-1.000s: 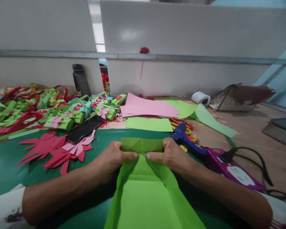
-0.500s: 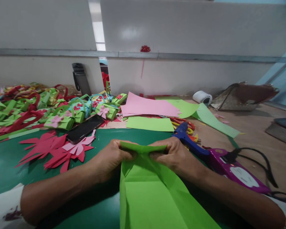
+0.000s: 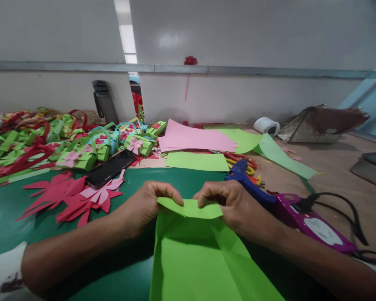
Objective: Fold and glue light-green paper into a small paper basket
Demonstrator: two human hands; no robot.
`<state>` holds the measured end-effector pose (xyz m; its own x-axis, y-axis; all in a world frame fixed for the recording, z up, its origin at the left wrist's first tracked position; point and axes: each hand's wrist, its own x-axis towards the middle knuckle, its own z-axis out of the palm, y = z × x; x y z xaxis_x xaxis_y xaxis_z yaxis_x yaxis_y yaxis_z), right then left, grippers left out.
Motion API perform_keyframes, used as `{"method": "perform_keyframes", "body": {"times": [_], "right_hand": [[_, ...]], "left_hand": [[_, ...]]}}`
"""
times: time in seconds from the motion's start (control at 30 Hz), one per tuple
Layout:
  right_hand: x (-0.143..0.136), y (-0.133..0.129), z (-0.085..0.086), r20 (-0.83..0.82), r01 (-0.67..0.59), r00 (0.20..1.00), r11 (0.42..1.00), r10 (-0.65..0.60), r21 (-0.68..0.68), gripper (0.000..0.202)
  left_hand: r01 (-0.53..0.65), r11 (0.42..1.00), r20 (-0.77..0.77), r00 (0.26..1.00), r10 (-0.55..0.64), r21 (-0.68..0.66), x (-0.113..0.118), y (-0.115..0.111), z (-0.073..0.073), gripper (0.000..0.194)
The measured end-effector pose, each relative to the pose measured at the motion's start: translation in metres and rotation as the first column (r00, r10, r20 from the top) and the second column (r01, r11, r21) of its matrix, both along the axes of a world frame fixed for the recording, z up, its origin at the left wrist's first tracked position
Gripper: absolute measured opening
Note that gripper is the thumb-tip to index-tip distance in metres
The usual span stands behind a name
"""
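The creased green paper [image 3: 191, 259] has its narrow far flap [image 3: 203, 210] bent, held in both hands [image 3: 146, 205].

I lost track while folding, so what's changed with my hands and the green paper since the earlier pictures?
The top flap of the bright green creased paper sheet has come down toward you. Your left hand and right hand shifted grip: thumbs showed on the paper before, now curled fingers reach over its far edge. The black phone and blue glue gun stayed put.
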<state>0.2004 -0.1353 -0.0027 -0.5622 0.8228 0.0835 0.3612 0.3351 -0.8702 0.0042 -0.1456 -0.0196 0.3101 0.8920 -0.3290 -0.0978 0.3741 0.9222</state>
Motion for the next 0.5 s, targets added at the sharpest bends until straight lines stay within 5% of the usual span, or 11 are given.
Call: {"method": "perform_keyframes", "body": {"times": [0.2,0.5], "right_hand": [[0.003,0.008,0.002,0.195,-0.138,0.972,0.990,0.129,0.034,0.038],[0.015,0.015,0.022,0.417,-0.309,0.842,0.940,0.342,-0.145,0.046]], "left_hand": [[0.018,0.998,-0.063,0.998,-0.014,0.052,-0.001,0.001,0.000,0.011],[0.103,0.988,-0.201,0.977,-0.079,0.115,-0.004,0.000,0.003,0.011]]}}
